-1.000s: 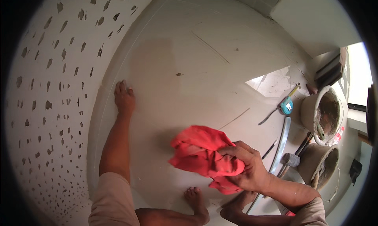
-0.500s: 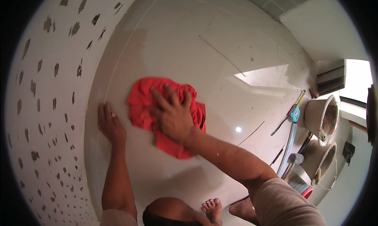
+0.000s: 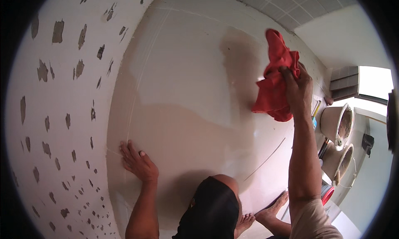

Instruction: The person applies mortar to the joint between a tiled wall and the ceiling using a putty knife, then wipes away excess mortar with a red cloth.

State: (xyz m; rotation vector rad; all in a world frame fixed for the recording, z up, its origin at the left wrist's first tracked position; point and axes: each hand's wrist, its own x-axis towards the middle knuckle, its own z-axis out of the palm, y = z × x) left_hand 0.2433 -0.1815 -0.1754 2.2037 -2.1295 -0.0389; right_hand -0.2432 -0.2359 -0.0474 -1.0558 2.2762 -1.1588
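Note:
A crumpled red cloth (image 3: 273, 91) hangs from my right hand (image 3: 300, 87), whose fingers and thumb are closed on its right side. It seems raised off the smooth pale floor (image 3: 187, 81), with a dark shadow to its left. My left hand (image 3: 140, 163) rests flat on the floor close to the left wall, fingers spread and holding nothing. A thin dark strip (image 3: 266, 158) lies between my knee and the cloth.
On the left rises a white wall (image 3: 58, 131) full of chipped grey patches. Two dirty buckets (image 3: 329, 121) lie at the right, with a partly hidden tape measure (image 3: 314, 122) beside them. Grey tiles (image 3: 286, 8) border the far end. My bent knee (image 3: 214, 205) is at the lower edge.
My right hand has gripped the cloth and carried it from the floor's middle to the far right. The view has shifted; my left hand remains flat beside the wall.

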